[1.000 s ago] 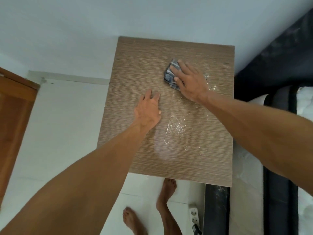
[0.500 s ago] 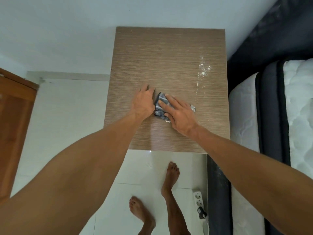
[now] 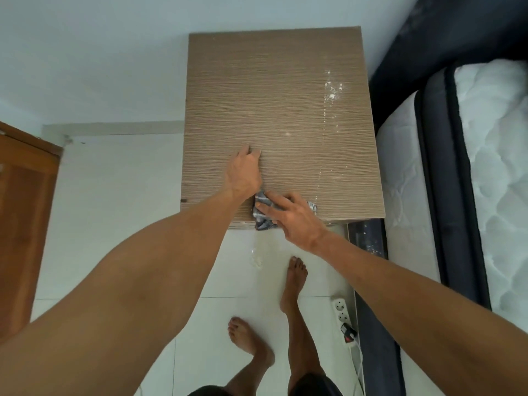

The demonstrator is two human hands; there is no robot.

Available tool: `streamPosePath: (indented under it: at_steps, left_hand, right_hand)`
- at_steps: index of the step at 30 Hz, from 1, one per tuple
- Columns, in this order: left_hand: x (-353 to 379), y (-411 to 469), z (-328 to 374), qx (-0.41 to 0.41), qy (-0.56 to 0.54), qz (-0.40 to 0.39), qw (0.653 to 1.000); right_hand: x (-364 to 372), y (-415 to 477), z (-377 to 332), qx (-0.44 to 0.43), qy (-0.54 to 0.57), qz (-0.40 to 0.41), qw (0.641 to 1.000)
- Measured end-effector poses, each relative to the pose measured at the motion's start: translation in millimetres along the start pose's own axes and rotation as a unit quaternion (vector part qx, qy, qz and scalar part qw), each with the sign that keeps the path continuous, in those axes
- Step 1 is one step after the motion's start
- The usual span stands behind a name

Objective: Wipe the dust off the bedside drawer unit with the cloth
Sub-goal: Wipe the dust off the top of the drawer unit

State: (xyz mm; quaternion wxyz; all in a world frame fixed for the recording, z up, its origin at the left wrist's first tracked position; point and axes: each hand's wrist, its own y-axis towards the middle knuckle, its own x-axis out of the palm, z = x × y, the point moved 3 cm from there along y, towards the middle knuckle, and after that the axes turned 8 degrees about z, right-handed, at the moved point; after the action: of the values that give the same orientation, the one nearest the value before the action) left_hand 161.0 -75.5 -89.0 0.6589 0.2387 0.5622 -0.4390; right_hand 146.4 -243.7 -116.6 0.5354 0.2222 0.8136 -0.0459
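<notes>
The bedside drawer unit (image 3: pixel 274 104) shows its brown wood-grain top from above. My right hand (image 3: pixel 291 218) presses a grey checked cloth (image 3: pixel 261 217) at the top's front edge, part of the cloth hanging over it. My left hand (image 3: pixel 243 172) rests flat on the top just behind the cloth, fingers together, holding nothing. White dust (image 3: pixel 331 90) lies in a trail along the right side of the top. A small heap of white dust (image 3: pixel 255 260) is on the floor below the front edge.
A bed with a white mattress (image 3: pixel 494 167) and dark frame stands tight against the unit's right side. A wooden door (image 3: pixel 23 224) is at the left. A power strip (image 3: pixel 341 310) with a plug lies on the white tile floor by my bare feet.
My right hand has dragged the cloth from the back right of the top toward me to the front edge. The central dust patch is gone and powder has fallen to the floor.
</notes>
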Motion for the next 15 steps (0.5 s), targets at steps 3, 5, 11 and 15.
streamPosePath:
  at_steps: [3, 5, 11, 15]
  left_hand:
    - [0, -4, 3, 0.007, 0.011, -0.008, 1.0]
    - [-1, -4, 7, -0.002, 0.006, -0.023, 1.0]
    - [-6, 19, 32, 0.005, -0.025, -0.03, 0.999]
    - [-5, 49, 54, 0.012, -0.038, -0.027, 0.999]
  right_hand:
    - [-6, -11, -9, -0.048, 0.004, -0.05, 0.998]
    - [-13, -18, -10, -0.08, 0.003, -0.087, 0.993]
    - [-61, -2, 45, -0.026, -0.014, -0.098, 0.995]
    - [-104, 47, 113, 0.044, -0.02, -0.045, 0.998]
